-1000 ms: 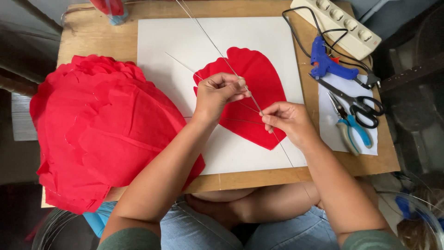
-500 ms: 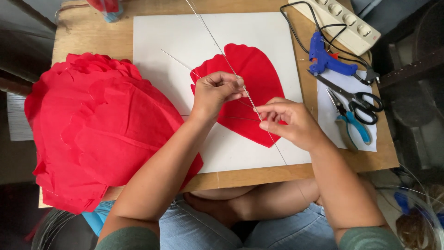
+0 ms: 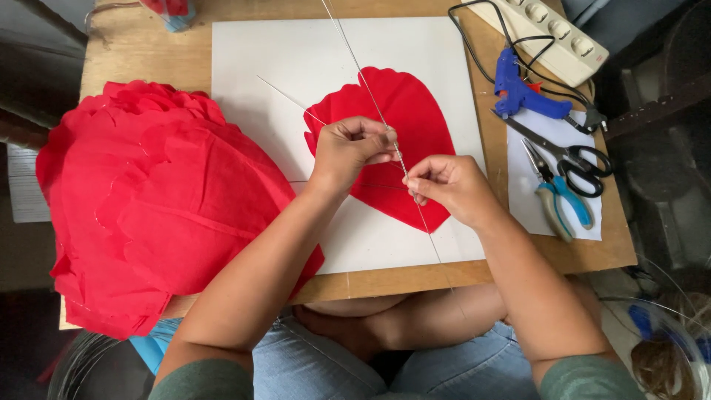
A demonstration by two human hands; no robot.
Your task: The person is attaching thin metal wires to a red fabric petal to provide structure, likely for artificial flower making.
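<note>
A long thin silver wire — its axis laid from 11 o'clock to 5 o'clock over the red heart-shaped paper petal — is pinched by the left hand just above the equally pinching right hand.

Bare forearms emerge from short grey-green sleeves (rolled or cut, unclear) above light blue jeans.

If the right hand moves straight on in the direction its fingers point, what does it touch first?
Probably the left hand. The right hand pinches the thin metal wire, fingers pointing left and slightly up, with a small gap between them. Depth is unclear.
</note>
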